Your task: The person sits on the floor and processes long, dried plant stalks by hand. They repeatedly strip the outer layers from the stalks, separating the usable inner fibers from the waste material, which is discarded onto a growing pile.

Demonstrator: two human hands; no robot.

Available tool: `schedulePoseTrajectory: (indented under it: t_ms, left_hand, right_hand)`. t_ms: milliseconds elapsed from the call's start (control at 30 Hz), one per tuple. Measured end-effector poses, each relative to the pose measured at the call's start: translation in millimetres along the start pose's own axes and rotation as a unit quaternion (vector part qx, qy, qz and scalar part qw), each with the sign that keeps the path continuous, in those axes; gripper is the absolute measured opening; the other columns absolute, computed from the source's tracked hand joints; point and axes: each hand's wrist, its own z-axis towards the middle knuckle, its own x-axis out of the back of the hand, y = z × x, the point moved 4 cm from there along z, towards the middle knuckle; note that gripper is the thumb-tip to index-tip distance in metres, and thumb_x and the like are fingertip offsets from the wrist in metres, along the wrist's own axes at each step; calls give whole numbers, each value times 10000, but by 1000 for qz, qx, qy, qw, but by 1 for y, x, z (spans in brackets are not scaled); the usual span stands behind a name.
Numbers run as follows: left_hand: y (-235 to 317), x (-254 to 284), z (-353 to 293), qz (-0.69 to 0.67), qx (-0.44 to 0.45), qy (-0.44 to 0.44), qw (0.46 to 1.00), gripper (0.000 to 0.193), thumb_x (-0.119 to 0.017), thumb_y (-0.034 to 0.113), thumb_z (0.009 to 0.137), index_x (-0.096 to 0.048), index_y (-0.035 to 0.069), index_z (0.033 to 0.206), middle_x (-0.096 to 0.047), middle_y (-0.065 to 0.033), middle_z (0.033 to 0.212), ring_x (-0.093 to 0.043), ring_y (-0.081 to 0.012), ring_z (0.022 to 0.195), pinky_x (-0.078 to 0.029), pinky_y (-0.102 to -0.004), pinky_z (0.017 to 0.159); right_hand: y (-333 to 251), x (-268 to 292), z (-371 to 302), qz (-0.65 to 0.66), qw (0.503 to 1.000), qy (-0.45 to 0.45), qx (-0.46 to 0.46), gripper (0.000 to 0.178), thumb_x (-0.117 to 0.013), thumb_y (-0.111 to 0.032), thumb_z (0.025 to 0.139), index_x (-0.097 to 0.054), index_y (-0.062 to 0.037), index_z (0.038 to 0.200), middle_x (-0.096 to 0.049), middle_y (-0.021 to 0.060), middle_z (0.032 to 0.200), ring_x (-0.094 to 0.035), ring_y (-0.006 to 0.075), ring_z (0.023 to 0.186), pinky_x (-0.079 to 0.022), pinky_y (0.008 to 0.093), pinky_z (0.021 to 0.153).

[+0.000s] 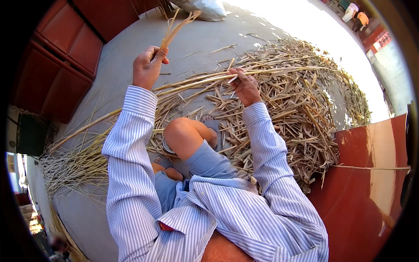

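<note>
My left hand is raised and closed around a dry, tan strip of leaf sheath, which sticks up beyond my fingers. My right hand grips at the long pale stalks, which run from the lower left across to the right. A small flat, light-coloured piece shows at its fingertips; whether it is a blade cannot be made out. Beneath and right of that hand spreads a heap of dry stripped leaves. Thinner peeled stalks lie in a loose bundle at the left.
Dark red cabinets or seats stand at the left. A red panel borders the leaf heap on the right. At the far edge sits a pale sack. Another person is far off at the upper right. My bent knee is below my hands.
</note>
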Motion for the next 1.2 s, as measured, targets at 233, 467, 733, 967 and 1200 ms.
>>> schedulePoseTrajectory:
  t_ms: [233, 467, 733, 967, 1200]
  left_hand:
    - [30, -118, -42, 396, -360, -83, 841, 318, -636, 363, 867, -635, 56, 953, -673, -91, 845, -628, -278, 794, -456, -383, 699]
    - [-1, -65, -42, 236, -189, -96, 948, 169, -698, 252, 832, -666, 87, 822, -632, -116, 700, -621, -298, 659, -459, -406, 581]
    - [11, -60, -53, 246, -257, -51, 933, 175, -724, 210, 806, -649, 52, 799, -630, -128, 737, -605, -319, 682, -470, -407, 621]
    - [4, -78, -52, 230, -81, -74, 967, 276, -775, 282, 783, -655, 36, 751, -617, -97, 618, -568, -223, 529, -441, -355, 519]
    - [-23, -66, -35, 3, 161, -246, 956, 310, -768, 280, 819, -650, 19, 701, -594, -22, 581, -490, -69, 514, -379, -257, 463]
  right_hand:
    - [20, -47, -4, 8, 999, -42, -7, 191, -582, -214, 967, -588, -33, 1026, -699, 113, 986, -692, 179, 853, -589, 286, 757]
    - [-40, 12, 4, -87, 992, 87, -26, 252, -504, -234, 1006, -635, -19, 1009, -703, 76, 911, -686, 155, 793, -562, 253, 647]
    - [-39, 12, -9, -118, 982, 113, -97, 262, -488, -256, 1013, -615, -29, 1045, -715, 98, 938, -703, 184, 818, -568, 272, 633]
    - [-35, 8, -15, -67, 994, 72, -49, 255, -563, -239, 975, -633, 5, 993, -709, 121, 949, -702, 185, 809, -585, 271, 665]
    - [-65, -14, -18, -15, 998, -55, 23, 185, -573, -126, 954, -572, 2, 1087, -675, 152, 1065, -682, 225, 924, -599, 329, 807]
